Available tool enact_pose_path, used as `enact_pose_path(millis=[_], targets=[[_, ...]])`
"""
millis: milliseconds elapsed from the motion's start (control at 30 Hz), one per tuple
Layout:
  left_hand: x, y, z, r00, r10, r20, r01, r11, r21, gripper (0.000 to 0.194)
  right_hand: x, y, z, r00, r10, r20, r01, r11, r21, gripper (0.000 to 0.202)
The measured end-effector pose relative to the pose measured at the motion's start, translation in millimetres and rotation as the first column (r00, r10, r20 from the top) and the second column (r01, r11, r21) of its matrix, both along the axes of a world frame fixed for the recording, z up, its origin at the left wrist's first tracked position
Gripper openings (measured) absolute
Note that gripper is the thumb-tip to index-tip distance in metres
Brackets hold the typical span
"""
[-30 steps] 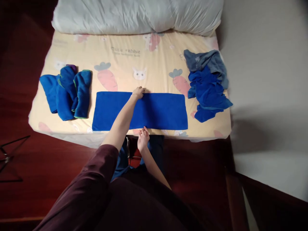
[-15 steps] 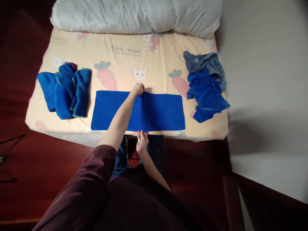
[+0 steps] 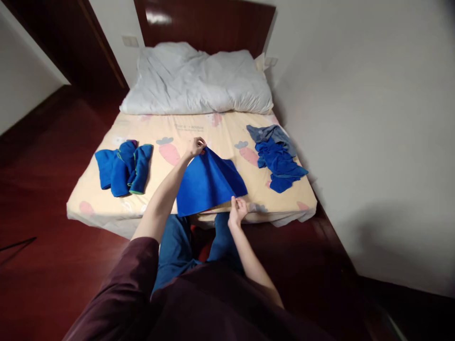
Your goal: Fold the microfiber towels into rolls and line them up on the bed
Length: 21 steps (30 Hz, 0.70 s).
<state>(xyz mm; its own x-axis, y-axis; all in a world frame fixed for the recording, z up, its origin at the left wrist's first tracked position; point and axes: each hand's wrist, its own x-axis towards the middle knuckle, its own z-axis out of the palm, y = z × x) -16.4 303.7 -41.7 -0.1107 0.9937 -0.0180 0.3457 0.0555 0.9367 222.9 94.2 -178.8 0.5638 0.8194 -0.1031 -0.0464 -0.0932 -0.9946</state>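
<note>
A blue towel [image 3: 208, 182] hangs partly raised over the front edge of the bed, its middle lifted into a peak. My left hand [image 3: 197, 147] pinches its far edge at the top of that peak. At the near edge, my right hand [image 3: 237, 211] grips the cloth between thumb and fingers. The towel's right part still rests on the sheet, and its left lower corner droops at the mattress edge.
Rolled blue towels with green edging [image 3: 124, 168] lie on the bed's left. A crumpled pile of blue and grey cloths [image 3: 279, 158] lies at the right, near the wall [image 3: 373, 118]. A grey-white quilt [image 3: 199, 80] is bunched by the headboard [image 3: 206, 23].
The towel lay flat and wide; now its middle is pulled up and its ends have drawn in. My right hand has moved right. The view has tilted up, showing the headboard.
</note>
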Motion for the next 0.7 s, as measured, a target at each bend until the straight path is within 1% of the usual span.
enact_pose_path(millis=[67,100,200,267,333,400,433,467,533,633,700], targets=[[-17,-20,32.3,0.996,0.003,0.086,-0.01,0.997,0.077,0.011,25,22,33.0,0.999,0.013,0.039,-0.019,0.991,0.134,0.048],[-25,-31,46.6,0.993,-0.003,0.118,-0.011,0.993,0.119,0.015,37,34,50.4,0.998,0.02,0.062,-0.033,0.977,0.209,0.05],[-50,-61,82.2,0.984,-0.025,0.179,-0.019,0.97,0.241,0.023,65,73,105.0,0.986,0.071,0.153,-0.124,0.918,0.377,0.051],[-62,-79,101.1,0.985,-0.01,0.17,-0.041,0.956,0.291,0.027,75,97,142.5,0.974,0.124,0.192,-0.198,0.877,0.438,0.051],[-70,-94,116.9,0.994,0.036,0.108,-0.07,0.941,0.33,0.031,79,114,178.3,0.958,0.177,0.224,-0.267,0.833,0.485,0.051],[-77,-106,129.5,0.995,0.093,0.03,-0.097,0.919,0.383,0.032,78,124,209.1,0.937,0.233,0.259,-0.338,0.788,0.514,0.05],[-79,-111,134.5,0.993,0.122,0.001,-0.112,0.904,0.413,0.031,76,126,221.5,0.926,0.259,0.275,-0.37,0.769,0.52,0.05],[-82,-115,138.6,0.989,0.149,-0.015,-0.127,0.89,0.438,0.03,75,127,231.9,0.915,0.284,0.288,-0.398,0.755,0.52,0.05],[-87,-122,144.2,0.982,0.19,-0.026,-0.155,0.868,0.471,0.029,72,125,246.2,0.897,0.319,0.304,-0.437,0.742,0.509,0.05],[-91,-136,147.9,0.975,0.215,-0.051,-0.165,0.864,0.476,0.032,73,113,256.3,0.885,0.35,0.306,-0.461,0.741,0.488,0.05],[-92,-151,148.4,0.978,0.197,-0.068,-0.144,0.876,0.46,0.036,76,99,258.8,0.873,0.383,0.302,-0.485,0.749,0.452,0.05]])
